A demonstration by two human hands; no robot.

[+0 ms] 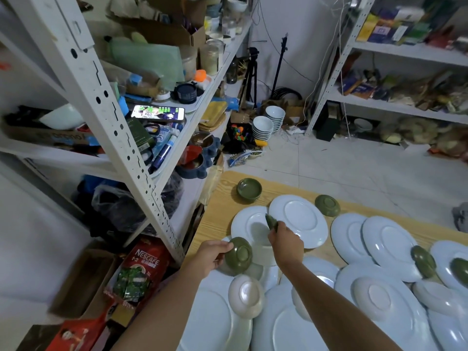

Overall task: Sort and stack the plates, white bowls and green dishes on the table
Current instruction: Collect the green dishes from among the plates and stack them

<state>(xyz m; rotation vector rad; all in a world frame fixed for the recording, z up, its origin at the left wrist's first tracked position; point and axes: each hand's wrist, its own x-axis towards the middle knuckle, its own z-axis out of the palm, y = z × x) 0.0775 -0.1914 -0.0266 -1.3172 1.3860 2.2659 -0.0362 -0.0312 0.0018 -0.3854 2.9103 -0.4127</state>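
- Cluttered storeroom, metal shelving running along the left; a wooden table is carrying scattered white plates, white bowls and green dishes.
- Left hand: fingers are curling round the rim of an upturned green dish, gripping it just above the plates at the table's near left edge.
- Right hand: fingers are pinching a second green dish on edge, over two overlapping plates.
- Green stack is sitting upright near the table's far left corner, beyond both hands.
- Step in hand, as I judge it: gathering green dishes, both hands loaded.
- Next move is probably calling for turning each dish rim-up and nesting it on the stack. Another upturned one is waiting by the far plate.
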